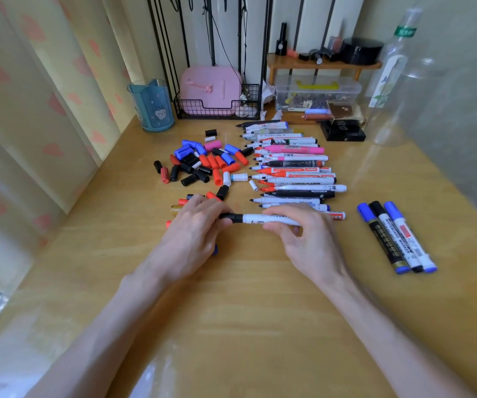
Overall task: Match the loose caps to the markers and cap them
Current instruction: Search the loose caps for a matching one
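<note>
Far beyond the white marker and to its left stands a blue cup. The loose caps, black, red, blue and pink, lie heaped beyond the marker's left end. The left hand hides a few more; its fingers pinch the black cap on that end. The right hand grips the barrel just above the tabletop, covering the print. Behind it lies the row of uncapped markers. Right of it, three capped markers; one reads "WHITEBOARD MARKER".
</note>
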The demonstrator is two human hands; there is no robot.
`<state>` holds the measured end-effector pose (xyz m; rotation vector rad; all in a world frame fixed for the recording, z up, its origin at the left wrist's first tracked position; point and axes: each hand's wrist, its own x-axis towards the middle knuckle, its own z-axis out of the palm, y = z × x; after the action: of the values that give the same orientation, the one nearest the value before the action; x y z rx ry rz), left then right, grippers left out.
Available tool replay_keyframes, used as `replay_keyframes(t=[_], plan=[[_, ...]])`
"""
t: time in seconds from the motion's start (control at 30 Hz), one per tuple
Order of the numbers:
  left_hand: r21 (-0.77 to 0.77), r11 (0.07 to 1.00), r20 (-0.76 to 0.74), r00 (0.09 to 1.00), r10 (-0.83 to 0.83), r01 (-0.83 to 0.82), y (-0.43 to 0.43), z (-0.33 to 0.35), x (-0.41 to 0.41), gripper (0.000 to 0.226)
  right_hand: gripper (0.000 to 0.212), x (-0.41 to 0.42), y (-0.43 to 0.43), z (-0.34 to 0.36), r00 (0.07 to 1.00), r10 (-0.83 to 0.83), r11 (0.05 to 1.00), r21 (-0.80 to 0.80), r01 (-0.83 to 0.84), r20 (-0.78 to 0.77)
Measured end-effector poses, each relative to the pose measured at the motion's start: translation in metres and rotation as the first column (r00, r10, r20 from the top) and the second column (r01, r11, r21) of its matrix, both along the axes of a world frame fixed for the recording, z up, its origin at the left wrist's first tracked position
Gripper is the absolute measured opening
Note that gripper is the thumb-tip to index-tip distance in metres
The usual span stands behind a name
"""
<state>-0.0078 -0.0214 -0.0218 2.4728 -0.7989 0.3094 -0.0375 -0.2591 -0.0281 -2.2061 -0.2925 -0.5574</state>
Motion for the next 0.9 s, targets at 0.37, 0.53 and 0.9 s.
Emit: replay_keyframes(t=[0.37, 0.53, 0.9], plan=[[0.027, 0.998, 0.024, 0.998, 0.052, -0.053, 0.012, -0.007, 0.003, 0.028, 0.015, 0.005, -0.025, -0.001, 0.990, -0.125, 0.974, 0.179, 0.136, -0.071], [-0.061, 0.993, 0.048, 0.994, 0.102, -0.099, 0.016, -0.005, 0.007, 0.029, 0.018, 0.000, -0.015, 0.002, 0.994, -0.099, 0.984, 0.143, 0.106, -0.054], [-0.175, 0.960, 0.035, 0.973, 0.228, -0.219, 0.010, 0.004, 0.023, 0.028, 0.019, 0.000, -0.014, 0.001, 0.996, -0.087, 0.989, 0.118, 0.090, -0.027]])
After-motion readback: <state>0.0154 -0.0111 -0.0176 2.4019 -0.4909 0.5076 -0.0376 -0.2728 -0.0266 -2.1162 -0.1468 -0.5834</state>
